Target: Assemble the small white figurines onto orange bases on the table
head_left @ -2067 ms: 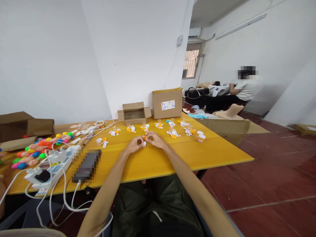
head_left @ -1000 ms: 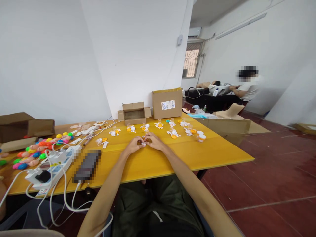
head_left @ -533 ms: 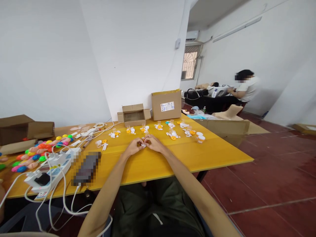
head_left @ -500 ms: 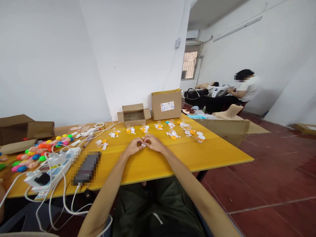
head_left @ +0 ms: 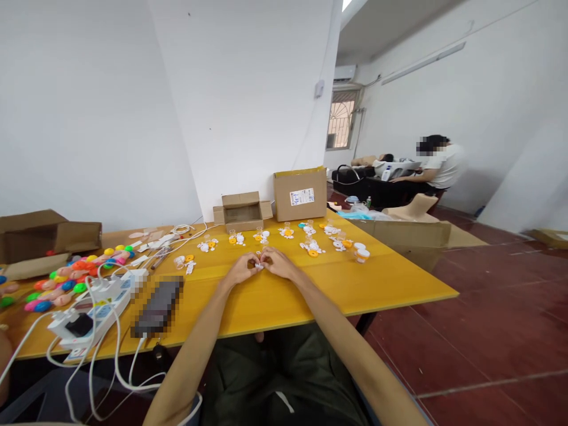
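Observation:
My left hand (head_left: 242, 268) and my right hand (head_left: 276, 262) meet over the middle of the yellow table (head_left: 266, 302). Between their pinched fingertips is a small white plastic part (head_left: 259, 266), mostly covered by the fingers. Just beyond the hands lie small piles of white and orange plastic pieces (head_left: 261, 236), with small clear cups among them. Another such group, with an orange ring (head_left: 313, 253), is to the right of my right hand. White-lidded containers (head_left: 362, 254) stand farther right.
A small open carton (head_left: 242, 222) and a taller cardboard box (head_left: 300, 195) stand at the back. Left are a phone (head_left: 158, 307), a power strip (head_left: 109, 307) with white cables, and colourful toy pieces (head_left: 71, 278). A person (head_left: 437, 165) sits at the far right.
The view has tilted up slightly, so the scene sits a little lower. Both hands stay together around the small white part, with only slight finger movement.

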The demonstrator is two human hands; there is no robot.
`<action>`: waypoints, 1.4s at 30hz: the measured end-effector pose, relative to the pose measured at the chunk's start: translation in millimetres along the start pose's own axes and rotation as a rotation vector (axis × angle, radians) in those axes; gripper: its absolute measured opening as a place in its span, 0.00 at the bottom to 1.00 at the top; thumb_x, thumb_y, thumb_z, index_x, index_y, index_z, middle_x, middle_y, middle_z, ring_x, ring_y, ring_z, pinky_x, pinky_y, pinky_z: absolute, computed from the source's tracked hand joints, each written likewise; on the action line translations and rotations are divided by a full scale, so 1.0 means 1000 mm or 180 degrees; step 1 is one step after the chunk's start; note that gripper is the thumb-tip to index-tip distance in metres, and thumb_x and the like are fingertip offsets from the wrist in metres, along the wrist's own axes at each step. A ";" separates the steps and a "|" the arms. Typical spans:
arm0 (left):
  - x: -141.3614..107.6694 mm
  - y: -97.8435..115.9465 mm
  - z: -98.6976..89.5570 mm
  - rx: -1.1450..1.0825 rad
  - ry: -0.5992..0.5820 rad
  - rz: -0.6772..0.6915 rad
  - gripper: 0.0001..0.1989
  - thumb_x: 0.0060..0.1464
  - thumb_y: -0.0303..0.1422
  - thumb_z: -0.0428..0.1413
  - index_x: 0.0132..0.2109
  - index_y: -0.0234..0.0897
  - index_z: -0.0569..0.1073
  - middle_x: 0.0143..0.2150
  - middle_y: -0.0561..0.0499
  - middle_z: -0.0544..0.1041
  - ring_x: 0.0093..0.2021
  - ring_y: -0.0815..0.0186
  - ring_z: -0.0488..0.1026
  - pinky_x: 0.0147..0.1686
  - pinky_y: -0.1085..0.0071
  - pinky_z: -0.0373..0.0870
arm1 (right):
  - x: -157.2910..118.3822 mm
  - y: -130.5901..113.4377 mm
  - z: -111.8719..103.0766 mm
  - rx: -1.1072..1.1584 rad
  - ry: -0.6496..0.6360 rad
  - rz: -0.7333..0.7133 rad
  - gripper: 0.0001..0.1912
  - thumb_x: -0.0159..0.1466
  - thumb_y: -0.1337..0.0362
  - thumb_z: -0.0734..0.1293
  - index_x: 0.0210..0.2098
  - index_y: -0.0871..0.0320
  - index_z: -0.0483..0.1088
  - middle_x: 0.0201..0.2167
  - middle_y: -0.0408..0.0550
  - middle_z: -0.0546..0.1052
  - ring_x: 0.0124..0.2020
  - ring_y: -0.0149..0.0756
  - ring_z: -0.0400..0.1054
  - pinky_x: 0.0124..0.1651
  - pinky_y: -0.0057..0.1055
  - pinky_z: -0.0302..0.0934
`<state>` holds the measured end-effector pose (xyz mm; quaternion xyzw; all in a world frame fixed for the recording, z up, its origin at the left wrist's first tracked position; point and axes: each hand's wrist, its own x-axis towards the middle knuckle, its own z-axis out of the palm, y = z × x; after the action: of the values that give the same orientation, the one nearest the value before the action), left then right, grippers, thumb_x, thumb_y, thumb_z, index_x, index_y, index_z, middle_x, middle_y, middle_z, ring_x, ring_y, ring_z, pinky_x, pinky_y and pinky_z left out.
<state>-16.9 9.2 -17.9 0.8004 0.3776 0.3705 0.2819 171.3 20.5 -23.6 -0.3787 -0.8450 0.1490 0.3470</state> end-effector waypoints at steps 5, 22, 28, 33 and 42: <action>0.000 -0.002 0.001 -0.0019 -0.0027 0.0024 0.04 0.50 0.32 0.61 0.32 0.37 0.75 0.34 0.51 0.77 0.37 0.64 0.73 0.46 0.65 0.71 | 0.000 0.003 0.000 0.0029 0.0014 -0.0080 0.08 0.58 0.74 0.68 0.29 0.55 0.73 0.38 0.45 0.76 0.45 0.37 0.70 0.49 0.32 0.63; -0.001 0.000 0.003 0.0088 0.0016 -0.0110 0.07 0.49 0.35 0.62 0.34 0.38 0.75 0.31 0.53 0.77 0.34 0.66 0.72 0.40 0.68 0.73 | 0.016 -0.027 -0.014 -0.1073 -0.0624 0.0419 0.04 0.60 0.68 0.69 0.32 0.54 0.76 0.35 0.48 0.79 0.37 0.37 0.72 0.35 0.26 0.59; 0.000 0.001 0.004 -0.0022 -0.0017 -0.0096 0.05 0.49 0.33 0.61 0.32 0.36 0.74 0.32 0.52 0.77 0.32 0.67 0.72 0.38 0.68 0.73 | 0.029 -0.038 -0.021 -0.1307 -0.1178 0.0494 0.05 0.59 0.69 0.69 0.30 0.56 0.78 0.33 0.50 0.80 0.35 0.38 0.73 0.33 0.27 0.58; 0.001 -0.001 0.005 0.0004 0.0047 -0.0072 0.04 0.49 0.32 0.61 0.32 0.36 0.74 0.31 0.52 0.77 0.33 0.66 0.73 0.39 0.68 0.73 | 0.031 -0.042 -0.022 -0.1398 -0.1208 0.0443 0.07 0.59 0.71 0.68 0.33 0.55 0.79 0.36 0.50 0.80 0.37 0.38 0.74 0.34 0.27 0.59; -0.001 0.003 0.005 -0.0047 0.0015 -0.0134 0.06 0.49 0.34 0.63 0.32 0.37 0.75 0.32 0.52 0.77 0.34 0.65 0.73 0.40 0.68 0.73 | 0.027 -0.036 -0.021 -0.1304 -0.1065 0.0402 0.04 0.59 0.68 0.69 0.32 0.55 0.77 0.39 0.50 0.80 0.39 0.39 0.73 0.36 0.27 0.59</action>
<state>-12.3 5.8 -18.4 0.7893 0.3922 0.3692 0.2947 154.1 16.2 23.0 -0.4631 -0.8778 0.0568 0.1088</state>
